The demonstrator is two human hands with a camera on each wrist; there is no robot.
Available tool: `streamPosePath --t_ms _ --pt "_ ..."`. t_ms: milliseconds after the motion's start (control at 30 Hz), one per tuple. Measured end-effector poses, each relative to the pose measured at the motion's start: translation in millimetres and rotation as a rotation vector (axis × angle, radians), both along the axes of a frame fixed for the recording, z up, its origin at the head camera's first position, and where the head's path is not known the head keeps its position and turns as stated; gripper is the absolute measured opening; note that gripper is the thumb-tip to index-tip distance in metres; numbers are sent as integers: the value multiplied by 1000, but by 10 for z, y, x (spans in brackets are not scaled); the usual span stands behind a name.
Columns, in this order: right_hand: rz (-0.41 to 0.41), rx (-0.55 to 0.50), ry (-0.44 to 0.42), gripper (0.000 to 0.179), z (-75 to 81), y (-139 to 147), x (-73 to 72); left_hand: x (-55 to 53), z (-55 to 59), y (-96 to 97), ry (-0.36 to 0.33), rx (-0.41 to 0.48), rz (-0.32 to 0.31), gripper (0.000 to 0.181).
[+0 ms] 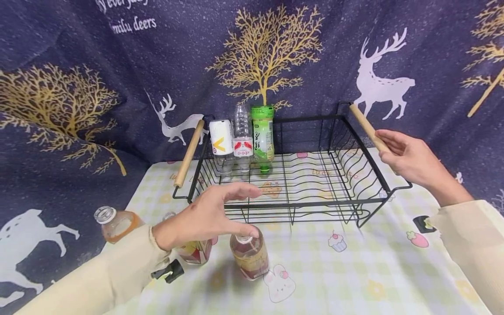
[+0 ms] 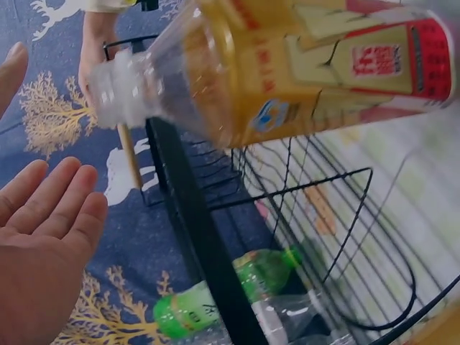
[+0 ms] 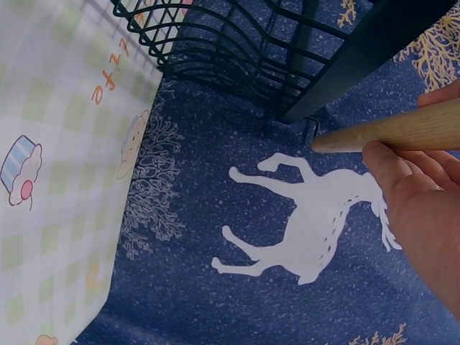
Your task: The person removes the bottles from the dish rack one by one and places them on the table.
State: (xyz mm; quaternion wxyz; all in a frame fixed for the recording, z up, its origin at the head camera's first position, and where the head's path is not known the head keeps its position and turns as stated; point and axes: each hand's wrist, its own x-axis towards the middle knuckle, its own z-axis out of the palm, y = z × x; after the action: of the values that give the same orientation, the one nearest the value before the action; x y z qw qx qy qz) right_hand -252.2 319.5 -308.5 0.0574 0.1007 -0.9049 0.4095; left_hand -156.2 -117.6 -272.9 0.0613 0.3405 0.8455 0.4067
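Pinching the two-o'clock handle (image 1: 365, 126) of a rack (image 1: 291, 204) with the right hand (image 1: 413, 162), a person held the left hand (image 1: 206, 214), thumb spread from fingers, near a bottle (image 1: 250, 260) at the rack's seven o'clock, where a centred grip looked wisest to me.

Behind the pale checked tabletop (image 1: 334, 280) I see a navy cloth (image 1: 185, 57) printed with gold trees (image 1: 263, 74), white deer (image 1: 383, 85) and lettering (image 1: 134, 25); on the tabletop I make out a printed bunny (image 1: 280, 286), cupcake (image 1: 337, 242) and strawberry (image 1: 418, 239).
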Motion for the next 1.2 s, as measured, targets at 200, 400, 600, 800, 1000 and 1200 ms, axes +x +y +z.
streamPosePath --t_ms 200,400,600,800,1000,1200 --pt "12 -7 10 56 6 5 7 -77 134 2 46 34 17 61" --pt "11 -11 21 57 -11 32 18 -179 281 27 51 70 39 54" --pt "18 -12 22 57 -9 27 16 -285 422 23 69 72 71 52" --pt "20 -18 25 57 9 -5 18 -385 468 -6 84 71 84 51" --pt "21 -20 24 57 7 -6 17 -492 518 6 85 61 95 49" --pt "23 -20 25 58 4 -15 16 -596 589 31 74 60 108 48"
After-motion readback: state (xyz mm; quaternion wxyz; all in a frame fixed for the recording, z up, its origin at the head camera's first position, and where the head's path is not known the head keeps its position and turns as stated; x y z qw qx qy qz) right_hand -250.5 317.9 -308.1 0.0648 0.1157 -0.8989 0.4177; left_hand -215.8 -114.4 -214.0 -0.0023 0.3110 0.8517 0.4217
